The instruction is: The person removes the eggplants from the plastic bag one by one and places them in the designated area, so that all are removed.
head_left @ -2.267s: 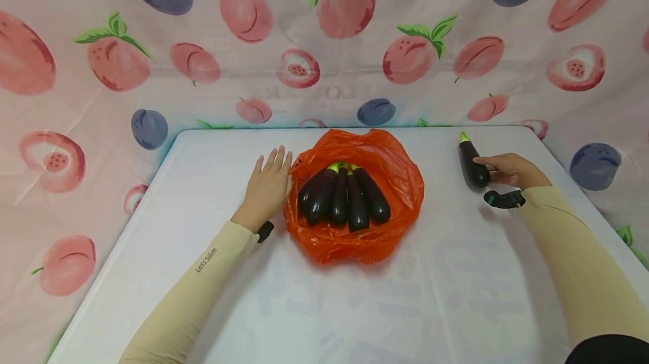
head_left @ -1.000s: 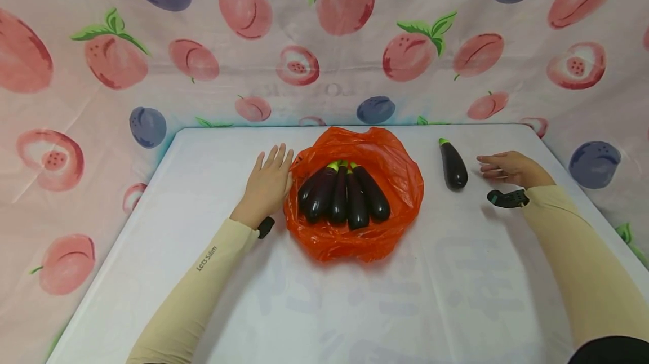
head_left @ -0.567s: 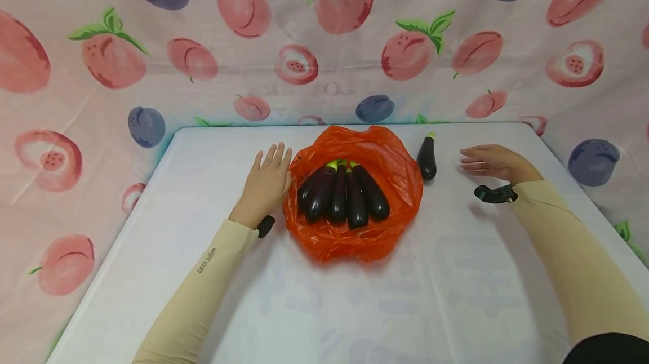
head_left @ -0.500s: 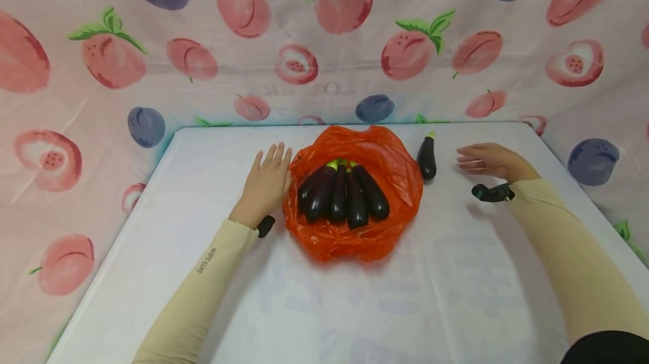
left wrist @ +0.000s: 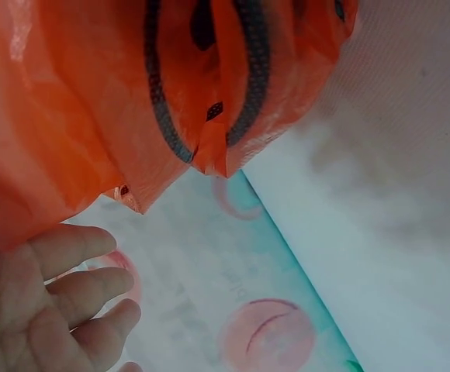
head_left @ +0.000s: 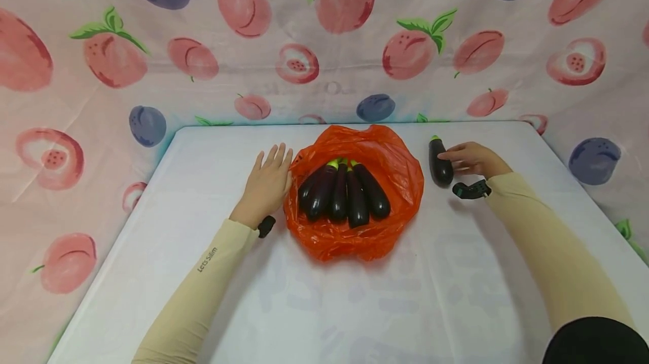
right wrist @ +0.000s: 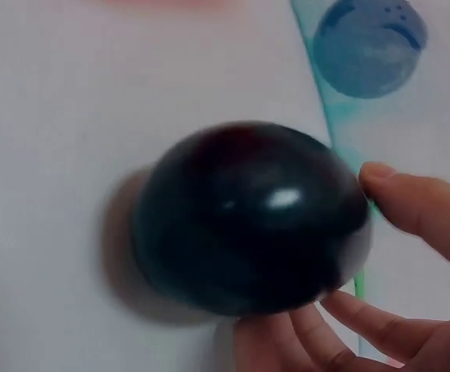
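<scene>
A dark, glossy eggplant (head_left: 443,173) with a green stem end lies to the right of the orange plastic bag (head_left: 403,214). My right hand (head_left: 472,159) holds it from the right; the right wrist view has the thumb (right wrist: 403,198) on one side and the other fingers (right wrist: 392,329) along another, their tips partly hidden by the eggplant (right wrist: 240,225). Several more eggplants (head_left: 357,198) are fanned out on the bag, stems toward the back. At the bag's left edge rests my left hand (head_left: 265,186), fingers straight; the left wrist view shows it against the plastic (left wrist: 77,139).
The white table (head_left: 324,307) runs back to a fruit-printed cloth (head_left: 213,26) hung behind and at both sides. Dark camera mounts are on the right wrist (head_left: 471,189) and left wrist (head_left: 266,227). A black rounded object (head_left: 595,341) fills the lower right corner.
The single eggplant moved left from the right hand up to the bag's edge, then a little right again. My right hand followed leftward and has it between thumb and fingers. My left hand stays put.
</scene>
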A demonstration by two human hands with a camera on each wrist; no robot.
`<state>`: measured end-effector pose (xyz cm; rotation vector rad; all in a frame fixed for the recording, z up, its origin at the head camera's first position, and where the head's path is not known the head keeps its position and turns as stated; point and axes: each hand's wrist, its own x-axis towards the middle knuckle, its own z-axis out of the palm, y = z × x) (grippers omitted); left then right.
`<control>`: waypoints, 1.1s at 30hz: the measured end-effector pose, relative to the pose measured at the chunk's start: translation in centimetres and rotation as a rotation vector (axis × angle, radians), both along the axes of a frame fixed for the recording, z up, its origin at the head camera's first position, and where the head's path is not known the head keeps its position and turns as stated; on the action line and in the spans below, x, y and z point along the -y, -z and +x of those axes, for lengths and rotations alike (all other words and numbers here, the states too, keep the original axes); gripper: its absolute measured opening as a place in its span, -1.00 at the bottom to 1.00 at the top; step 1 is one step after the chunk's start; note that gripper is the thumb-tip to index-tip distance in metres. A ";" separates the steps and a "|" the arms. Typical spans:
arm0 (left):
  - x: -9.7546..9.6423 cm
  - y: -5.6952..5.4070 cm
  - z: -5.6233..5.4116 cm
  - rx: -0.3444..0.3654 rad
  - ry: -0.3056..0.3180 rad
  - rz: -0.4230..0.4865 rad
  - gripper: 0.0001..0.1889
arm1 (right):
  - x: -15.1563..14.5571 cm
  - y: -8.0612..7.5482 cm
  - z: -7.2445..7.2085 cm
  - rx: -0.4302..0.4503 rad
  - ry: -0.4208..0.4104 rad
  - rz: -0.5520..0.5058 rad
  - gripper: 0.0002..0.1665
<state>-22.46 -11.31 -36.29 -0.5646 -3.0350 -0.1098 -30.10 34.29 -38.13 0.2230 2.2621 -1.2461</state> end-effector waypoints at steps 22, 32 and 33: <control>-0.1 0.1 0.1 0.015 -0.005 -0.015 -0.44 | -3.1 -1.5 0.5 -0.058 -0.006 0.076 -0.04; -0.1 0.2 0.1 0.009 -0.002 -0.011 -0.44 | -5.7 -0.3 0.8 -0.040 -0.015 0.119 -0.02; 0.0 0.2 0.1 0.014 -0.006 -0.010 -0.44 | -5.8 -0.2 0.8 -0.033 -0.007 0.116 -0.01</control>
